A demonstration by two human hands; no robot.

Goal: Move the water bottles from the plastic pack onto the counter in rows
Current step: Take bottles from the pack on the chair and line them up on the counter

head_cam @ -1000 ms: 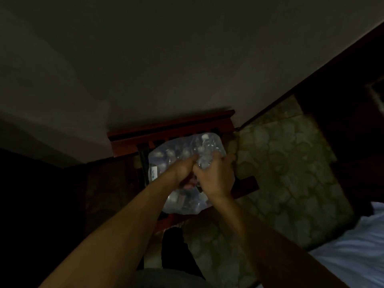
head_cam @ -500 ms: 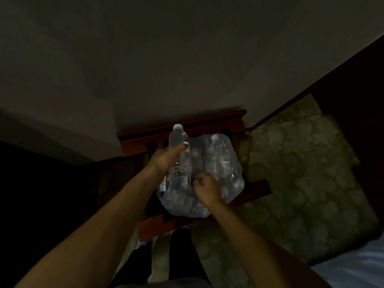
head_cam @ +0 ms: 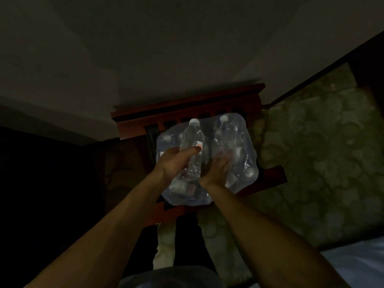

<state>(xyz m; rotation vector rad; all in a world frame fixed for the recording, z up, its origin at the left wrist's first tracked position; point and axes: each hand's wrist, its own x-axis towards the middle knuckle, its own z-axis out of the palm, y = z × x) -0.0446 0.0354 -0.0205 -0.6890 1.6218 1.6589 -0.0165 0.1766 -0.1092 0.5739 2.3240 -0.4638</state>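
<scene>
Within your left hand (head_cam: 174, 161) sits a clear, ribbed water bottle (head_cam: 192, 150) (white cap pointing away from you), fingers wrapped round it. Beside it, your right hand (head_cam: 216, 171) presses flat on the crinkled plastic pack (head_cam: 239, 163), beneath which stands a red wooden chair (head_cam: 187, 109).

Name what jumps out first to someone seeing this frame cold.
The left hand at centre frame grips a clear water bottle with a white cap, lifted out above the plastic pack. The right hand reaches into the pack beside it. The pack sits on a reddish wooden stand against the wall; the room is dim.
</scene>
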